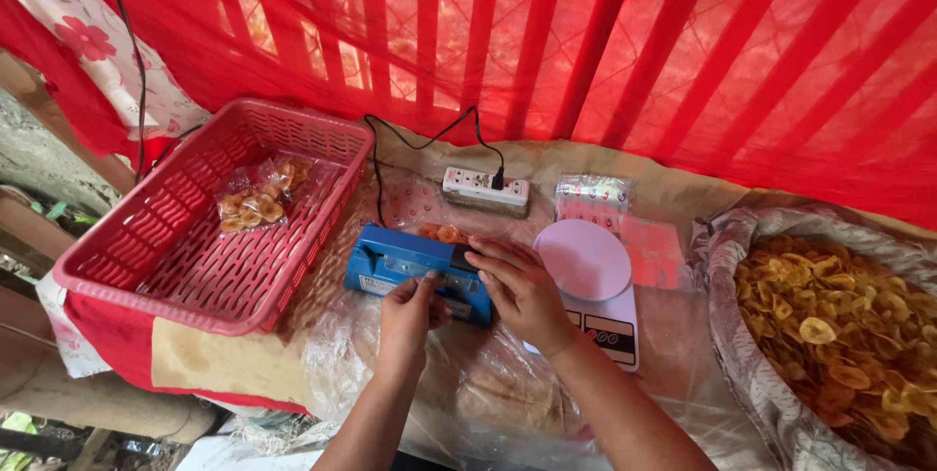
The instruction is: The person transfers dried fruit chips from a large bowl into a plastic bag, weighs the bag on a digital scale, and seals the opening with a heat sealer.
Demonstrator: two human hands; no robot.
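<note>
Red netting (683, 51) hangs as a backdrop across the whole rear of the stall, with a flowered cloth (88, 41) at the far left, and a plastic-covered surface (508, 403) runs below it, the clear sheet apparently keeping crumbs and oil off the cloth beneath. At the right edge a big lined sack (742, 334) lies open, brimming with yellow fried chips (839, 334), within reach for filling. At the left a red slotted basket (210, 217) sits tilted on the surface's edge and holds one sealed packet of chips (256, 196), seemingly the place for finished packs. In the middle stands a blue heat sealer (400, 266), its cord running toward a white power strip (485, 188) just behind. The person's left hand (410, 310) pinches the near edge of a clear bag at the sealer's bar, fingers drawn together, while the right hand (522, 290) lies spread and flat over the sealer's right end, pressing it down. The bag of chips being sealed (441, 233) pokes out on the sealer's far side. A white kitchen scale (590, 281) sits just right of the hands, with a stack of empty printed bags (592, 196) behind it.
</note>
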